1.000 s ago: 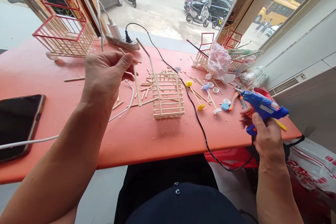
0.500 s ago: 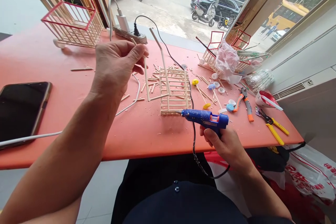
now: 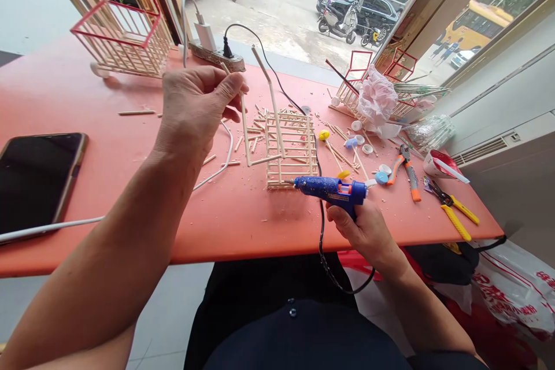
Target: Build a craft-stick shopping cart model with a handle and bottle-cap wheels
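My left hand (image 3: 206, 101) pinches one end of a bent frame of thin wooden sticks (image 3: 265, 160), raised above the table. Below and to the right of that frame stands a small basket of glued wooden sticks (image 3: 289, 172). My right hand (image 3: 368, 234) is wrapped round a blue hot glue gun (image 3: 327, 189), whose nozzle points left at the near edge of the basket. From here I cannot tell whether the nozzle touches the sticks. The gun's black cord hangs down from its handle and loops back over the table.
A finished-looking stick cart with red rims (image 3: 125, 40) stands at the back left, by a power strip (image 3: 217, 58). A phone (image 3: 41, 179) lies left. Orange-handled pliers (image 3: 405, 170), yellow-handled cutters (image 3: 455, 208), a cup (image 3: 437, 163) and scattered sticks lie right and behind.
The glue gun in my right hand has shifted slightly left along the basket's near edge. My left hand still holds the stick frame in nearly the same place.
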Motion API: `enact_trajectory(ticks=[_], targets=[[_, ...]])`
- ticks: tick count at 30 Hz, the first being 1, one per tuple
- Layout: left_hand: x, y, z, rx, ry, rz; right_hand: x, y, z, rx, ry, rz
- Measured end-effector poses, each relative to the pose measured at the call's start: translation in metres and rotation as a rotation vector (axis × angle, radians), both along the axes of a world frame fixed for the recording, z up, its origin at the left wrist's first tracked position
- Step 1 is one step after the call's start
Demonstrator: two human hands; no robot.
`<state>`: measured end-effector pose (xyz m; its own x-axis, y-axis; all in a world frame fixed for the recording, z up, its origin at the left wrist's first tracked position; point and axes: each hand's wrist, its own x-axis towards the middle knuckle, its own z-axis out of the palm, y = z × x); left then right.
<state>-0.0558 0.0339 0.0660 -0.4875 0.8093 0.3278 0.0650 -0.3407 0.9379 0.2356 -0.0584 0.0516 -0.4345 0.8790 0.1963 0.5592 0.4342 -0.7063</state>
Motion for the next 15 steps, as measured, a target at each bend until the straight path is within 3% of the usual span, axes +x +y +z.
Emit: enact_trajectory(ticks=[15], targets=[[0.0045,-0.0045,0.0066,-0.035,-0.037,0.023,-0.0034,0.001,-0.0008,-0.027,-0.019,-0.007]])
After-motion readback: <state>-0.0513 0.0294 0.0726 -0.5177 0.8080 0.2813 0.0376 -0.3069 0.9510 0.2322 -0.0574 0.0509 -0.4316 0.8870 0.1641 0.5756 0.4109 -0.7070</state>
